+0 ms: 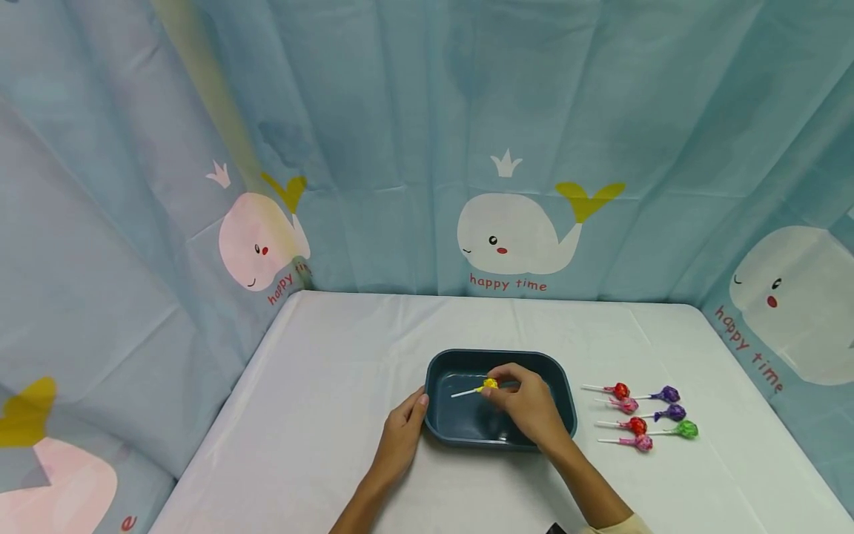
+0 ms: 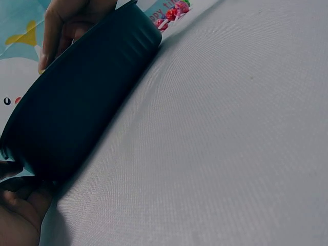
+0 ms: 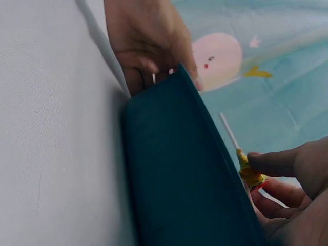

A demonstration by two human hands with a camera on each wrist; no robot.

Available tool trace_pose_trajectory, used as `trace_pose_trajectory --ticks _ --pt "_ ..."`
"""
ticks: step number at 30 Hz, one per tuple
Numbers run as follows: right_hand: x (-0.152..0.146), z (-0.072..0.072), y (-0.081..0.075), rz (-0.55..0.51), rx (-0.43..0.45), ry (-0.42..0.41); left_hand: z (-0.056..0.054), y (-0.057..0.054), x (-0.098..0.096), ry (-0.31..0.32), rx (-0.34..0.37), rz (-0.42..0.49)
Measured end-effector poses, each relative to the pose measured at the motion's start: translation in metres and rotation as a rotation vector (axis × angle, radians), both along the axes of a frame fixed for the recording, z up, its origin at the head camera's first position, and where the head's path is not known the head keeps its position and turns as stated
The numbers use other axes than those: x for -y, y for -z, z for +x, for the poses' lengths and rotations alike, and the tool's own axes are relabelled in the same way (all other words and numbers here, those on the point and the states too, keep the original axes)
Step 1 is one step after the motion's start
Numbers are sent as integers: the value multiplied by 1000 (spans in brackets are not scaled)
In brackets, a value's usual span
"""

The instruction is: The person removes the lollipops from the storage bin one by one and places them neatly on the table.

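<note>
A yellow-wrapped lollipop [image 1: 490, 383] with a white stick is pinched between the thumb and fingers of my right hand [image 1: 527, 404], over the inside of a dark teal tray [image 1: 460, 443]. Its stick points left in the head view. In the right wrist view the lollipop [image 3: 250, 174] shows beside the tray's rim, its wrapped head partly covered by the thumb. My left hand [image 1: 399, 437] grips the tray's left end, thumb at the rim and fingers against the outer wall. The left wrist view shows mostly the tray's dark outer side [image 2: 77, 107].
To the right of the tray, several lollipops lie on the white tablecloth [image 1: 320, 400], among them a green one [image 1: 686, 429], a purple one [image 1: 669, 394] and a red one [image 1: 621, 390]. A blue curtain [image 1: 373, 222] printed with whales stands behind and at both sides.
</note>
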State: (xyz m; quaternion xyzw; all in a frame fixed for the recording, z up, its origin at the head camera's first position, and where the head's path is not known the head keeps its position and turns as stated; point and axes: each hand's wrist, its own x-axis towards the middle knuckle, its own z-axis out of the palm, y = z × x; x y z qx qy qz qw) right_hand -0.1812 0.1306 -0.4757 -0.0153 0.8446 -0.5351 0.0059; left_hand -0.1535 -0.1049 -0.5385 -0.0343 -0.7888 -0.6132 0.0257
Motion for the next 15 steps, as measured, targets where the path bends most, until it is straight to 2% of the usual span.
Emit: trace_pose_trajectory --ticks 6,15 --pt "-15 5 -5 18 -2 24 0 1 0 3 3 -12" --pt "-39 16 -14 55 56 73 0 2 1 19 7 -6"
